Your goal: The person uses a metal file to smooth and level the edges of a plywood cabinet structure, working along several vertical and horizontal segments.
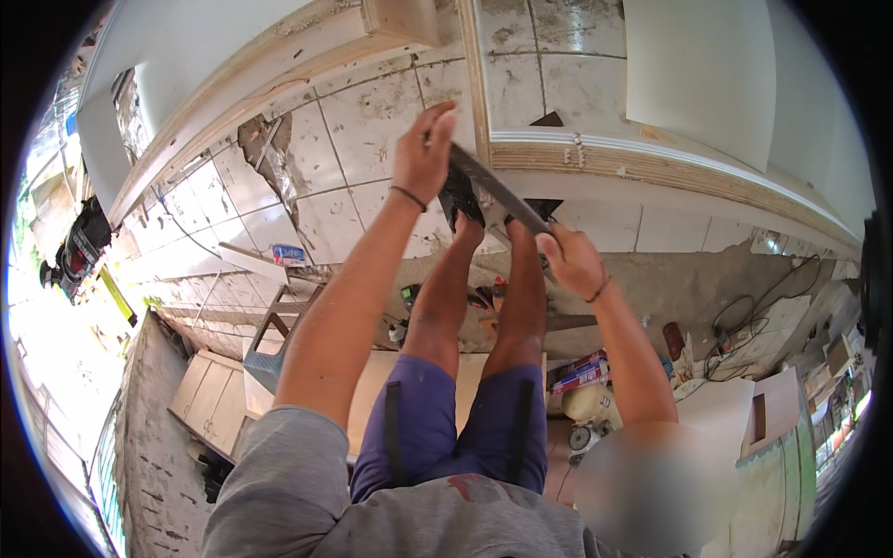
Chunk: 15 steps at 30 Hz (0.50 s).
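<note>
Two-handed hold on a dark strip, seen from above; places are given relative to the layered wooden frame. The strip, long, narrow and flat, slants across the space by the left end of the frame; whether it touches the frame cannot be told. The left hand, to the left of the frame, has its grip closed on the strip's upper end. The right hand, below the frame's left part, has its grip closed around the lower end, thumb uppermost. Black footwear shows partly behind the strip, left of the frame. The tiled floor extends leftward from the frame, bearing a small blue-and-red packet. A loosely looped dark cable lies below the frame's right part.
</note>
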Motion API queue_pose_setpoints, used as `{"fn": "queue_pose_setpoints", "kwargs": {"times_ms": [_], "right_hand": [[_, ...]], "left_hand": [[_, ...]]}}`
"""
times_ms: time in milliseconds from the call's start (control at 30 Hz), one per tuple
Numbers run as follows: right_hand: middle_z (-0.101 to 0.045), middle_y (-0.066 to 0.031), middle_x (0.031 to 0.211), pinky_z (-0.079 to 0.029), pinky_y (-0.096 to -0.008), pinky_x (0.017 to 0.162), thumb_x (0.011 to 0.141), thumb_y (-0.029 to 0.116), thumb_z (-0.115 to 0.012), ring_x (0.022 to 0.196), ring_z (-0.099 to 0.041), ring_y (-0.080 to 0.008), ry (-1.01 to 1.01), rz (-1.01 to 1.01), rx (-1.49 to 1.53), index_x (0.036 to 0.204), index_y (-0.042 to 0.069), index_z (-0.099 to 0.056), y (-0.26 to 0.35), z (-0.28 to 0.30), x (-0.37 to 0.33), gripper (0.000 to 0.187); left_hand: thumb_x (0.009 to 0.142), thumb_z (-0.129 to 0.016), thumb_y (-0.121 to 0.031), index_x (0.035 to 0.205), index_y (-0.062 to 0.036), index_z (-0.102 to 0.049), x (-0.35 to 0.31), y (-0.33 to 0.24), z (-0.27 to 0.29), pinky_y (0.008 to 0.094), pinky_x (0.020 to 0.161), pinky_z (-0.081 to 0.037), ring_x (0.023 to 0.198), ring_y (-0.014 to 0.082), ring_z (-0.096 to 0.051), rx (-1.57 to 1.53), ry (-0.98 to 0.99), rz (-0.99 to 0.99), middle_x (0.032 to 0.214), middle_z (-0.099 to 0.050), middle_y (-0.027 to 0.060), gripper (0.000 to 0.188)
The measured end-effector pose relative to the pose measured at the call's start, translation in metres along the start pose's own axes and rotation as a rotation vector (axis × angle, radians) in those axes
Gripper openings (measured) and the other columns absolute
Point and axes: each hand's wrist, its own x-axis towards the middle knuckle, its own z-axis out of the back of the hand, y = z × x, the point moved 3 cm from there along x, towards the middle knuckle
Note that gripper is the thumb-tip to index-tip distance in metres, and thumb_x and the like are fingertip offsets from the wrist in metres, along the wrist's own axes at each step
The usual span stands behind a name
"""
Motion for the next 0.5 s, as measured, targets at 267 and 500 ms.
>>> {"fn": "queue_pose_setpoints", "kwargs": {"times_ms": [267,500], "right_hand": [[-0.048,-0.0218,0.058,-0.037,-0.0427,0.049,0.094,0.031,-0.05,0.054,-0.047,-0.043,-0.002,-0.037,-0.041,0.081,0.0,-0.05,-0.007,-0.001,-0.007,0.034],[-0.05,-0.0228,0.061,-0.038,-0.0446,0.05,0.094,0.026,-0.052,0.058,-0.051,-0.0436,0.072,-0.023,-0.236,0.087,0.001,-0.052,0.034,0.001,-0.025,0.027]], "left_hand": [[0.093,-0.054,-0.033,0.12,-0.0004,-0.055,-0.011,0.029,-0.003,0.0348,0.09,-0.045,0.106,0.0286,-0.059,-0.067,0.006,0.019,0.114,-0.061,0.0185,0.043],[0.093,-0.054,-0.038,0.12,0.002,-0.053,-0.042,0.051,0.03,0.0346,0.092,-0.044,0.108,0.0288,-0.059,-0.143,-0.154,0.101,0.115,-0.06,0.019,0.048]]}}
